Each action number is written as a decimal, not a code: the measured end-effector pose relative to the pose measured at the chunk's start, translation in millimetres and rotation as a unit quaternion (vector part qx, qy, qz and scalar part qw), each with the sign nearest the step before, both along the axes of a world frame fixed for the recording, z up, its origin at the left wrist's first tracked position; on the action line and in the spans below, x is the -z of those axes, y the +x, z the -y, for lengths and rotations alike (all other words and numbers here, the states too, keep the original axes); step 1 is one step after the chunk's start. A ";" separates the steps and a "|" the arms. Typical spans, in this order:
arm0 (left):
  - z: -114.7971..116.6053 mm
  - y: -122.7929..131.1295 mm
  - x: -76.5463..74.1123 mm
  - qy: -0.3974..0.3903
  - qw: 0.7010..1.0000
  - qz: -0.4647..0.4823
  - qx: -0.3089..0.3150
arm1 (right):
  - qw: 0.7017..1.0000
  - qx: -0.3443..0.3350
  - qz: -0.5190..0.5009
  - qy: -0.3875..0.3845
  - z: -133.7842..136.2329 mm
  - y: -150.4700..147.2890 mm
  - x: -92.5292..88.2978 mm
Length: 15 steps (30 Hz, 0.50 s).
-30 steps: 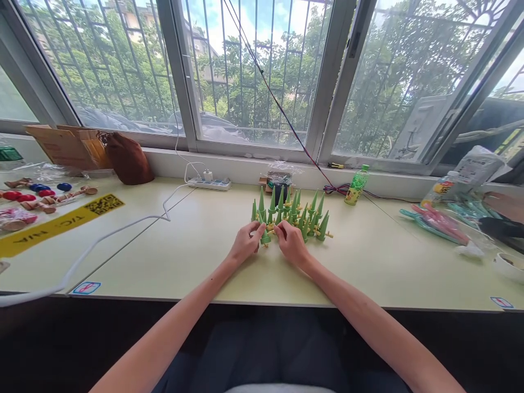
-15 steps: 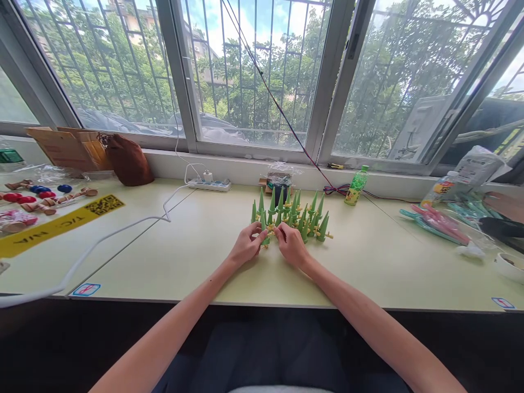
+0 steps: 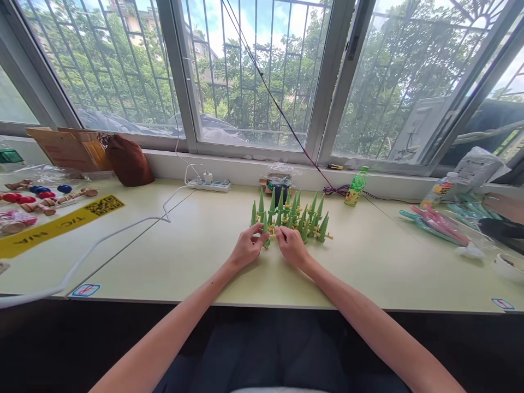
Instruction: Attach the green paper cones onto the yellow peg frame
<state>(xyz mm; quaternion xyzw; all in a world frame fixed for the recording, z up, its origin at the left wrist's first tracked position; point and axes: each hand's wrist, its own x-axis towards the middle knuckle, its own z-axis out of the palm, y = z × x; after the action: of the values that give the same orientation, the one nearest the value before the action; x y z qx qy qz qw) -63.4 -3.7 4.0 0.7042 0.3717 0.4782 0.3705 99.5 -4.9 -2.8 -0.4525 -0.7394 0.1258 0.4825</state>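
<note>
My left hand [image 3: 246, 245] is closed around a slim green cone [image 3: 265, 225] that stands upright at its fingertips. A small yellow peg [image 3: 273, 236] sticks out from the cone's side toward my right hand [image 3: 291, 245]. The thumb and forefinger of that right hand are pinched at the peg's outer end; the fingertips partly hide it. Just behind both hands, several more green cones [image 3: 321, 229] stand upright in a close group, with yellow pegs [image 3: 329, 236] jutting from some of them.
Behind the cones is a small box with clear plastic [image 3: 279, 180]. A green bottle [image 3: 356, 186] stands to its right, and a power strip [image 3: 209, 185] lies to its left. A white cable [image 3: 118, 233] crosses the table's left side. Wooden toys [image 3: 41, 204] lie far left, bagged items [image 3: 442, 224] right.
The cone in my left hand has shifted slightly to the right. Its yellow peg now shows more clearly between my hands. The other cones have stayed in place.
</note>
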 end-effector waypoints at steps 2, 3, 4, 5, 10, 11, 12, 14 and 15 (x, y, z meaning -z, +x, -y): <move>-1.0 0.1 0.1 0.004 1.000 -0.001 -0.011 | 1.000 0.002 -0.008 -0.006 -0.5 -0.4 0.3; -1.4 0.2 0.0 0.007 1.000 -0.002 -0.017 | 1.000 0.001 -0.011 -0.008 -0.6 -0.5 0.2; -1.6 0.4 -0.1 0.010 1.000 -0.002 -0.021 | 1.000 -0.002 -0.013 -0.010 -0.6 -0.6 0.1; -1.6 0.6 -0.4 0.012 1.000 -0.002 -0.023 | 1.000 -0.007 -0.014 -0.011 -0.4 -0.5 -0.1; 0.1 1.4 -1.8 0.014 1.000 -0.011 -0.022 | 0.999 -0.032 -0.004 -0.030 0.3 0.1 -1.0; 0.5 1.5 -1.7 0.017 1.000 -0.013 -0.021 | 0.999 -0.033 -0.004 -0.033 0.4 0.2 -1.0; 0.8 1.6 -1.3 0.024 0.999 -0.014 -0.020 | 0.999 -0.033 -0.005 -0.036 0.5 0.3 -1.0; 1.3 1.5 -0.1 0.041 0.999 -0.019 -0.020 | 0.999 -0.032 -0.007 -0.039 0.5 0.4 -0.8; 1.3 1.3 0.8 0.050 0.998 -0.024 -0.019 | 0.999 -0.032 -0.008 -0.041 0.4 0.5 -0.7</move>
<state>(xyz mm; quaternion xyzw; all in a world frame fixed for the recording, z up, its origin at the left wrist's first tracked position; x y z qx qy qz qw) -62.0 -5.0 3.2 0.7257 0.3692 0.4864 0.3169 100.0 -5.3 -2.2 -0.4469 -0.7441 0.1745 0.4649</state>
